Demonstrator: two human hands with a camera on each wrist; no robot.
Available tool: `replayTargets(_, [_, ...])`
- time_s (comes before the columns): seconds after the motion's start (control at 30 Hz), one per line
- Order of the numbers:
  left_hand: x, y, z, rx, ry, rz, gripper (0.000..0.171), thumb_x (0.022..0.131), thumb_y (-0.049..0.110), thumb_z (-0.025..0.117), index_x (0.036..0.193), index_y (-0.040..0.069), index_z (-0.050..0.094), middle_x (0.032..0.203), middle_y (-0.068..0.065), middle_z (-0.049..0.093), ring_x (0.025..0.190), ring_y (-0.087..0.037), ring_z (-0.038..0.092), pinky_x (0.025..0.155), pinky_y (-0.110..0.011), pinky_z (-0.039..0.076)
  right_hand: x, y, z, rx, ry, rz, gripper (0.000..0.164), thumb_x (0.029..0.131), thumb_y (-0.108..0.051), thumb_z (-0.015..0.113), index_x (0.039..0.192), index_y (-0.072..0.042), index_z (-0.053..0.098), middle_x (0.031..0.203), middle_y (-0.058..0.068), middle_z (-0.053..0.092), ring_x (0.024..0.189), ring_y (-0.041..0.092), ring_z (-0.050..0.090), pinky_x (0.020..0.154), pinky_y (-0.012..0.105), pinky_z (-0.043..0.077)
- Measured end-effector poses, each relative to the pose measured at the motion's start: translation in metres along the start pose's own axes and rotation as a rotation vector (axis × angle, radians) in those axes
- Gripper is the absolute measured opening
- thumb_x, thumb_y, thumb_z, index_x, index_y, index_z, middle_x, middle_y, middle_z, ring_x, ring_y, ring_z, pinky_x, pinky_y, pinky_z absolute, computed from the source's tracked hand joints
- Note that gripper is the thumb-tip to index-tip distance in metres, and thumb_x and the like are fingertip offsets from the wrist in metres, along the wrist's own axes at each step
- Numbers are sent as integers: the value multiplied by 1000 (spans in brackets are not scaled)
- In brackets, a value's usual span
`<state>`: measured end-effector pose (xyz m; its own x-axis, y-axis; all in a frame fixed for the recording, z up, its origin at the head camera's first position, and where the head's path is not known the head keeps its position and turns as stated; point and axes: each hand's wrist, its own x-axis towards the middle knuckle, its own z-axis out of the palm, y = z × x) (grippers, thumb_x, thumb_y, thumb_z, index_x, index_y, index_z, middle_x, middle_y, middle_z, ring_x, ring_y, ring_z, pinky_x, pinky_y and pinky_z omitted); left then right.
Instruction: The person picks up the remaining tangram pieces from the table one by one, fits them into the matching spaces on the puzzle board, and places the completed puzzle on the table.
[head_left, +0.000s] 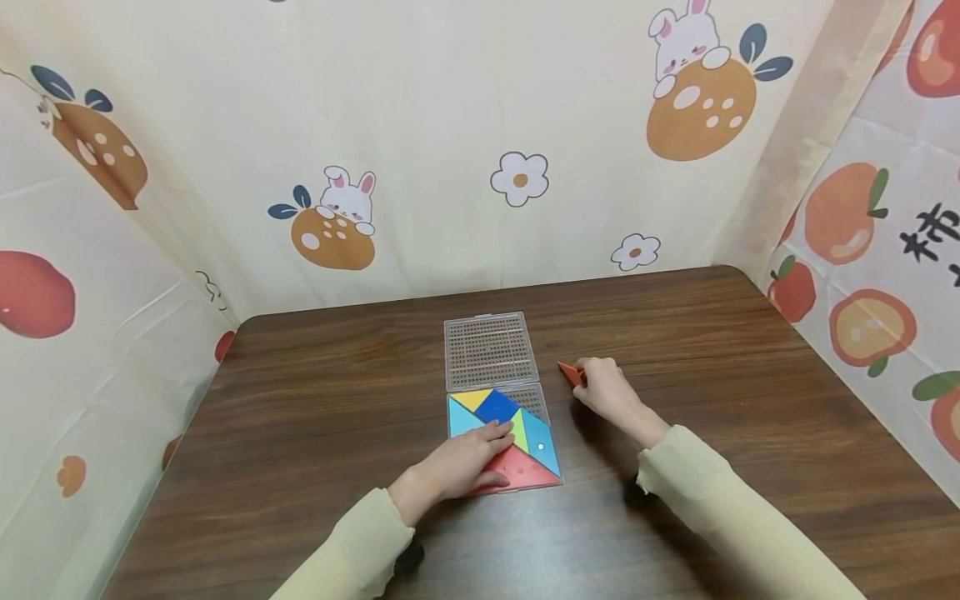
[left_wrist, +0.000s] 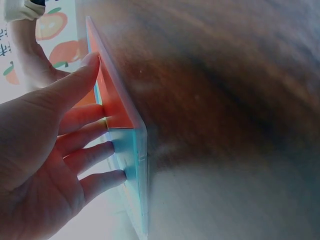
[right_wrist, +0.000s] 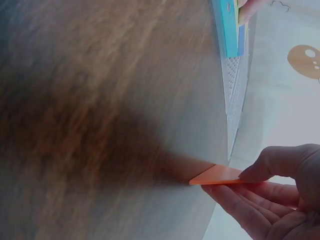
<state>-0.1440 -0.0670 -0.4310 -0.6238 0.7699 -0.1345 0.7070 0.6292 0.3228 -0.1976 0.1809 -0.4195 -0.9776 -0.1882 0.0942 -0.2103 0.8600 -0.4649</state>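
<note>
A clear plastic tangram case (head_left: 491, 350) lies unfolded on the table, its lower half filled with flat coloured pieces. Among them are a red triangle (head_left: 525, 471), a blue square (head_left: 497, 407), a light blue parallelogram (head_left: 542, 443) and a yellow triangle (head_left: 471, 398). A gap with the perforated base showing sits at the upper right corner. My left hand (head_left: 468, 458) rests with fingers spread on the pieces, fingertips touching them in the left wrist view. To the right of the case, my right hand (head_left: 609, 392) pinches an orange triangle (right_wrist: 217, 175) between thumb and fingers, close over the table.
The dark wood table (head_left: 337, 392) extends on both sides of the case. Behind it hangs a patterned curtain (head_left: 435, 167), with more printed cloth (head_left: 862, 275) along the right side and the left.
</note>
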Motion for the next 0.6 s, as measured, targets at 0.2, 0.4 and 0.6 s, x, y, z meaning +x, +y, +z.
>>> replayTargets(0.2, [0, 0, -1, -1, 3, 5, 55, 84, 36, 59, 129, 5, 47, 137, -8, 37, 126, -24, 32, 98, -34, 31, 1, 5, -4, 35, 15, 42, 16, 72, 3, 60, 87, 8, 63, 67, 10, 61, 55, 16, 53, 49, 29, 45])
replayTargets(0.4, [1, 0, 0, -2, 5, 4, 55, 84, 35, 59, 129, 5, 47, 137, -7, 37, 126, -23, 32, 98, -34, 31, 0, 11, -8, 80, 28, 71, 12, 73, 3, 60, 83, 7, 63, 73, 14, 64, 67, 23, 61, 59, 35, 49])
replayTargets(0.6, [1, 0, 0, -19, -8, -8, 56, 83, 36, 59, 130, 7, 46, 138, -6, 36, 127, -23, 31, 98, -34, 31, 0, 18, -9, 219, -15, 151, 7, 77, 1, 61, 82, 6, 61, 69, 11, 62, 56, 17, 60, 51, 28, 48])
